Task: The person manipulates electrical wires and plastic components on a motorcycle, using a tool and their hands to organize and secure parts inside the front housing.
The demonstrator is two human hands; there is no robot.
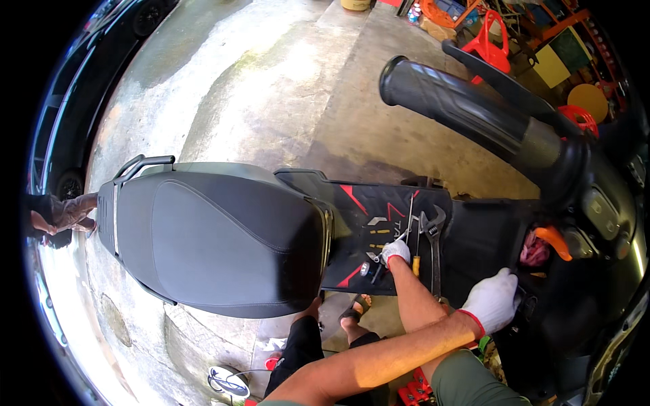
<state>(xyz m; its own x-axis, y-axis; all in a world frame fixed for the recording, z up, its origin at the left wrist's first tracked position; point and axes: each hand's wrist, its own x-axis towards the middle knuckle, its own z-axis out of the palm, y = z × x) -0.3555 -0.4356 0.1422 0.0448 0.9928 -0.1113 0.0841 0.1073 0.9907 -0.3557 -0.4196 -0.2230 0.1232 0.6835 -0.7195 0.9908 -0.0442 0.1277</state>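
Note:
My arms cross over a black scooter's floorboard (345, 254). My right hand (396, 252), in a white glove, lies among tools there, its fingers closed round a slim silver tool (410, 229). Just right of it are a large adjustable wrench (435, 250) and a screwdriver with a yellow handle (416, 265). A short dark tool with a silver end (366, 268) lies to its left. My left hand (492, 301), also gloved, is curled at the edge of the front panel (491, 237); its fingertips are hidden, so what it grips does not show.
The long black seat (237, 237) extends left, and a handlebar grip (453, 95) juts across the upper right. An orange hook (554, 242) sits beside a pink cloth (535, 250). Another person's sandalled foot (355, 308) is close below the floorboard. Red stools (489, 44) stand beyond.

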